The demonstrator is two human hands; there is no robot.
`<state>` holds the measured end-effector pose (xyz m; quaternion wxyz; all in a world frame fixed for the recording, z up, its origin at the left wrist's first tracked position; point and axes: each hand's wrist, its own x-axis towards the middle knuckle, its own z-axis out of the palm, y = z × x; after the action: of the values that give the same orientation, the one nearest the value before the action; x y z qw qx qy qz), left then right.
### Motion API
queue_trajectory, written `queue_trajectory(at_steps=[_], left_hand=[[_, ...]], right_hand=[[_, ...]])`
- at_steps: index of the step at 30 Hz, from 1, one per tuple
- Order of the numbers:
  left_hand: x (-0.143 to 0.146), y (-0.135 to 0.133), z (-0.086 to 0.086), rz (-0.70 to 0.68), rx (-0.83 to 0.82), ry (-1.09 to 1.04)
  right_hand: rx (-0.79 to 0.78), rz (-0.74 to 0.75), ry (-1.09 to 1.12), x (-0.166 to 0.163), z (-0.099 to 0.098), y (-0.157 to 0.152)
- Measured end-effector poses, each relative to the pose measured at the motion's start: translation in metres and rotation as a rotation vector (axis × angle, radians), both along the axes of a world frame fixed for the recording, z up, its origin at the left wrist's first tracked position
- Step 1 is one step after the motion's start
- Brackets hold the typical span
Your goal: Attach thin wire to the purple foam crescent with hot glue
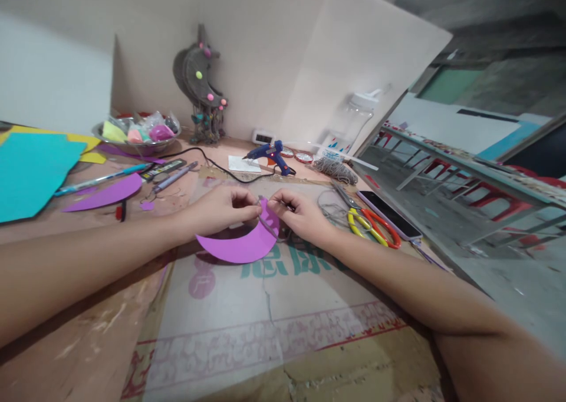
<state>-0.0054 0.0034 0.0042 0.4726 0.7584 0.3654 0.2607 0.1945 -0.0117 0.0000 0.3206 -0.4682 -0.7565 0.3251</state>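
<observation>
A purple paper crescent (239, 247) is held just above the cardboard sheet, its curved edge toward me. A strand of grey yarn (267, 227) crosses the crescent's upper right end. My left hand (230, 208) is closed in a pinch on the yarn at that end, left of the paper. Close beside it, my right hand (295, 212) pinches the crescent's right end; its inner fingers are partly hidden. Loose grey yarn (335, 208) lies right of my right hand, reaching toward a yarn bundle (336, 170) behind.
Scissors (374, 225) and a phone (390, 214) lie at right. A blue glue gun (272, 154) stands behind my hands. At left are turquoise paper (38, 172), a pen (104, 180) and a metal bowl (137, 145). A decorated grey crescent (198, 75) and a plastic bottle (351, 125) stand at the back.
</observation>
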Motion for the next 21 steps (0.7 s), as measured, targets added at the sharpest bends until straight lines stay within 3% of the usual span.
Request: queue_trajectory(at_steps=[10, 13, 17, 21], left_hand=[[0.001, -0.001, 0.001, 0.003, 0.053, 0.06], [0.001, -0.001, 0.0, 0.01, 0.054, 0.071], [0.001, -0.001, 0.001, 0.02, 0.047, 0.083], [0.001, -0.001, 0.001, 0.018, 0.032, 0.071]], right_hand=[[0.096, 0.029, -0.049, 0.001, 0.0, 0.001], [0.11, -0.022, -0.052, 0.002, -0.001, 0.005], [0.231, -0.141, -0.083, 0.009, -0.009, 0.019], [0.339, -0.136, -0.08, 0.014, -0.011, 0.024]])
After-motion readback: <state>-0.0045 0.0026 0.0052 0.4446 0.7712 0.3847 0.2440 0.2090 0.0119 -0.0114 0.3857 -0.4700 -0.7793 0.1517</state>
